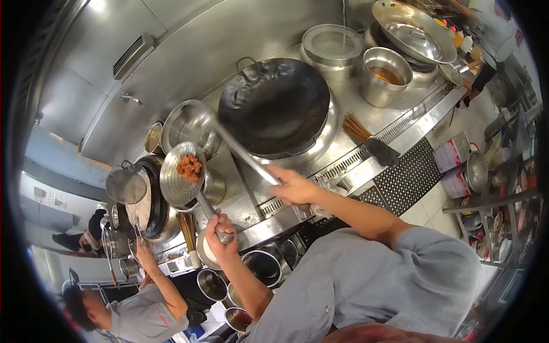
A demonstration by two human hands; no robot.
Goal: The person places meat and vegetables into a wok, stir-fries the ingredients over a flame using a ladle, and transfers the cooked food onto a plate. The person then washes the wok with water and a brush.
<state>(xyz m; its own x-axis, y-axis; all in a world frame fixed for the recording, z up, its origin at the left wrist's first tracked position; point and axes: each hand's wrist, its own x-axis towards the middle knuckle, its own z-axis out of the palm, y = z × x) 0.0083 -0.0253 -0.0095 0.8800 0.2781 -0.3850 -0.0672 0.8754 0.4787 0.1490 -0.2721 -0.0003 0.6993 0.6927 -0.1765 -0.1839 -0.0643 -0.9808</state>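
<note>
Two hands are busy near the middle of the frame, each grasping a handle. The left hand (223, 231), low and left of centre, is closed around the handle of a perforated skimmer (173, 187), whose bowl lies at centre left with reddish-brown food pieces (190, 168) in it. The right hand (291, 187), just right of centre, grips a long metal utensil (243, 151) that slants toward the upper left; its far end reaches the steel pot area, and whether it touches anything there I cannot tell. At upper centre, a dark wok (274, 108) sits on the steel tabletop (347, 155), a bamboo brush (357, 128) to its right. At lower left, a co-worker (146, 317) reaches toward another wok (155, 194).
</note>
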